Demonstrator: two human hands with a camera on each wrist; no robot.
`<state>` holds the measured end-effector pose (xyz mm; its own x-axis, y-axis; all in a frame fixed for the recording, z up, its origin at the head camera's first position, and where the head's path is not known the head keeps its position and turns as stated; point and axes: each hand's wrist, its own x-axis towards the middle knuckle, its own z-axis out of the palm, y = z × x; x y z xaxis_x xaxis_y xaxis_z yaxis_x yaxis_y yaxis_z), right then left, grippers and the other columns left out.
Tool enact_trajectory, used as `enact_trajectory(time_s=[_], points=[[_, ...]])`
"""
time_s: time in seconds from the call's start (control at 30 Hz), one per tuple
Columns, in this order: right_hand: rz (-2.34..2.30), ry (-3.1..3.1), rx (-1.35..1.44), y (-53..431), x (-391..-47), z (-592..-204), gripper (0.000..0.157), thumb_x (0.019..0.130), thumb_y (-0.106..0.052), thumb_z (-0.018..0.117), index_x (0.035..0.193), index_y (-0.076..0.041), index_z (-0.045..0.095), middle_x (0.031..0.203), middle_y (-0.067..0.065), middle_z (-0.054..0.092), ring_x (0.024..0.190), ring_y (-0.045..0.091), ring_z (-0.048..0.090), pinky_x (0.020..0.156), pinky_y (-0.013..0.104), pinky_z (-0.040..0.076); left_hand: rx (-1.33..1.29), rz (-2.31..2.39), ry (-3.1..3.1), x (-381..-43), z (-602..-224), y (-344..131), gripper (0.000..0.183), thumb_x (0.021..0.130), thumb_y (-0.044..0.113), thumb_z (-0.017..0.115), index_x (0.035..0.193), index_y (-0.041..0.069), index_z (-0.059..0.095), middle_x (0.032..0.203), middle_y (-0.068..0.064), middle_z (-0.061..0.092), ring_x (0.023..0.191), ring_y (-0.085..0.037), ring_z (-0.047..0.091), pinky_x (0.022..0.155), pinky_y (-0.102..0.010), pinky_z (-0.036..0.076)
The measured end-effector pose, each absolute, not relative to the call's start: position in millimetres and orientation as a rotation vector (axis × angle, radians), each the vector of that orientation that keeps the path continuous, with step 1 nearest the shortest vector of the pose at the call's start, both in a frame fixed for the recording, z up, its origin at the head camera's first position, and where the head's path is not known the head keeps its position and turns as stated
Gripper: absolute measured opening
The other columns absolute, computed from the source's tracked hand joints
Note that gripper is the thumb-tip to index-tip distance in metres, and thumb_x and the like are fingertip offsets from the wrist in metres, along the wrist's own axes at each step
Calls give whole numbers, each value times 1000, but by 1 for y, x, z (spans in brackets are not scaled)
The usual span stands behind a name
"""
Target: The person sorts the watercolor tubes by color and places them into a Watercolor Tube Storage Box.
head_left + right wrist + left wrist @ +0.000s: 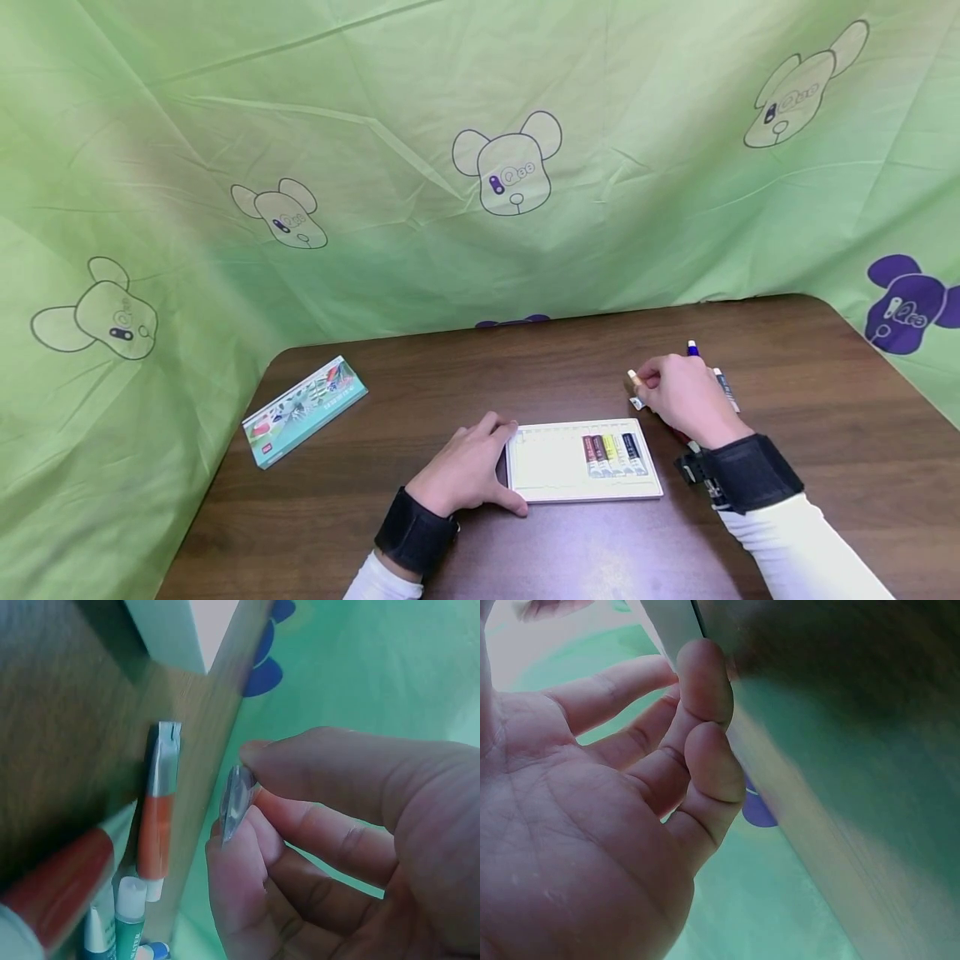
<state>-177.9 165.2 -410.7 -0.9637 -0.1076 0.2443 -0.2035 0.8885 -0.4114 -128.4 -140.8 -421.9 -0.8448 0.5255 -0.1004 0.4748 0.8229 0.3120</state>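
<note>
A white tray [551,464] lies flat on the table and holds several paint tubes [611,456] side by side in its right half. My left hand [471,468] grips the tray's left end, with the thumb at the near corner and a fingertip at the far one. Right of the tray, my right hand [692,396] pinches a paint tube [237,801] between thumb and fingers; its silver end shows in the right wrist view, while the hand hides most of it. Beside that hand an orange paint tube [156,832] lies on the table.
Several more tubes lie around the right hand, among them a red tube [67,881], a green tube [130,922] and a blue tube [693,349]. A turquoise printed box [305,411] lies at the back left. A green curtain [390,275] hangs behind the wooden table [420,375].
</note>
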Motion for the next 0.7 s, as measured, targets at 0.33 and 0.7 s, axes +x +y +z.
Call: enact_trajectory(time_s=[0.33,0.7], points=[[670,-2877,220,153,-164,-412,18,78,-18,67,88,-4,73,75,0,68,69,15,62,63,38,49,779,411,2822,-128,-423,-141,105,55,60,80,140,7,48,133,-3,49,113,-20,52,97,-36,39],[679,-2888,254,134,-150,-410,15,77,-18,68,86,-7,73,70,-5,64,61,9,55,58,35,47,795,410,2835,-129,-422,-140,103,54,59,81,138,8,50,128,-2,50,110,-17,52,95,-35,39]])
